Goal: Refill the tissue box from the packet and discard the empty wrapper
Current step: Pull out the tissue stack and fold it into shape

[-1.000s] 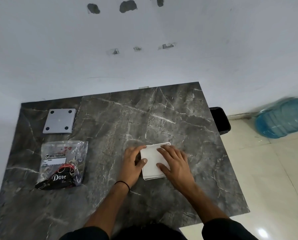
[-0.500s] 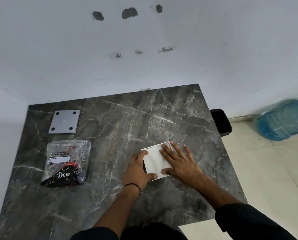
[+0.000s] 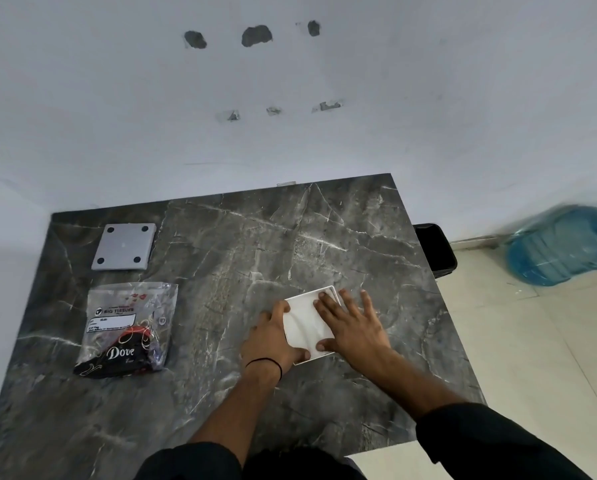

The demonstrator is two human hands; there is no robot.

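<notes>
A white square tissue box (image 3: 328, 290) lies open on the dark marble table (image 3: 255, 244), right of centre, with white tissues (image 3: 302, 322) inside it. My left hand (image 3: 269, 341) grips the box's left side, its thumb across the near corner. My right hand (image 3: 354, 327) lies flat on the tissues with spread fingers, covering the box's right half. The clear plastic tissue wrapper (image 3: 130, 327), with a black and red Dove label at its bottom, lies flat near the table's left edge.
A grey square panel (image 3: 123, 247) with black feet at its corners lies at the table's far left. A black bin (image 3: 435, 249) stands on the floor beside the table's right edge. Further right lies a blue water jug (image 3: 563, 249). A white wall backs the table.
My right hand has slid rightward over the tissues and spread its fingers. My left hand has shifted from the box's top left to its near left corner.
</notes>
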